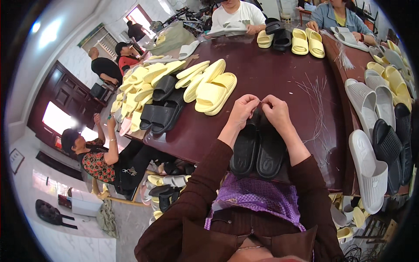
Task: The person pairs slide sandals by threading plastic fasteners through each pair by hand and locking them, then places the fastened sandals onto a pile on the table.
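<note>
Lying soles-up side by side at the near edge of the dark wooden table [270,70], the pair of black slippers [258,150] sits right in front of you, heels toward your purple checked apron [257,196]. Your left hand [242,110] and right hand [276,111] meet over the far ends of the pair, fingertips pinched together on something very thin between them; what it is cannot be made out. Both hands press against the black rubber below.

Just to the right, loose pale thin strands [316,94] are scattered on the tabletop. Beyond your left hand lies a heap of yellow slippers [214,89], with more black slippers [163,109] beside it. Along the right edge, white slippers [371,170] and black ones stand in a row. Across the table, a person in a white shirt [235,15] and a person in a blue shirt [338,15] work near further yellow pairs [307,41].
</note>
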{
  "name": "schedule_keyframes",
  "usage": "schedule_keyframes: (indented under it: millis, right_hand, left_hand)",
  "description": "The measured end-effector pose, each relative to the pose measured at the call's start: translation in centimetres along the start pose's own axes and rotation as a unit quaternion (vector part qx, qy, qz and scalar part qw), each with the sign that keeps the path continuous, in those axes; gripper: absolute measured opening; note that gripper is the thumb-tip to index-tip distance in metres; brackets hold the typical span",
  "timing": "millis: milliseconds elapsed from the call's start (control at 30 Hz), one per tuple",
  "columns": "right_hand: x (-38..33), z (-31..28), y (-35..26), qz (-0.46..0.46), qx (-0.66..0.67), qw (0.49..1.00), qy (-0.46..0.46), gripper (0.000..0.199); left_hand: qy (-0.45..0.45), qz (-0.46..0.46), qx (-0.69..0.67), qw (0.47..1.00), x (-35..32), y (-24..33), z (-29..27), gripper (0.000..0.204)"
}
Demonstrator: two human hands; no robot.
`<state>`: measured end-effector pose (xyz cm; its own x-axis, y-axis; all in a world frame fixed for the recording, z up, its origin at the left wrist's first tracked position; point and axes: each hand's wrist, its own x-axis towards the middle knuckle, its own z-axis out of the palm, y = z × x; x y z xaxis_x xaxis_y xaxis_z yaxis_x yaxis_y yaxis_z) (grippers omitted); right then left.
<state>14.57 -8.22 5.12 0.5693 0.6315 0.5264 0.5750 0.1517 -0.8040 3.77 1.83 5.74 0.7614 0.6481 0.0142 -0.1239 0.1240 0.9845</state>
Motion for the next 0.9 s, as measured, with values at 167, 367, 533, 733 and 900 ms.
schedule_keyframes:
  millis: [167, 367, 533, 733, 900]
  right_hand:
    - [0.1, 0.0, -0.1, -0.013, -0.003, 1.000, 0.001, 0.010]
    - [0.1, -0.2, -0.4, -0.003, 0.001, 1.000, -0.010, 0.009]
    - [0.2, 0.1, 0.1, -0.035, -0.009, 0.999, -0.004, 0.008]
    - [0.5, 0.0, -0.3, -0.063, -0.015, 0.998, 0.006, 0.008]
    - [0.9, -1.6, -0.4, -0.154, -0.118, 0.979, 0.066, 0.012]
  left_hand:
    - [-0.002, 0.001, 0.007, 1.000, 0.1, 0.0, -0.1, 0.007]
    - [-0.010, -0.004, 0.018, 1.000, 0.3, -0.3, -0.4, 0.006]
    - [-0.015, -0.006, 0.060, 0.998, 0.4, -0.4, -0.2, 0.007]
    - [-0.018, -0.005, 0.050, 0.999, 0.7, -0.4, -0.8, 0.014]
    - [0.081, 0.085, 0.163, 0.980, -1.2, 2.3, 0.3, 0.027]
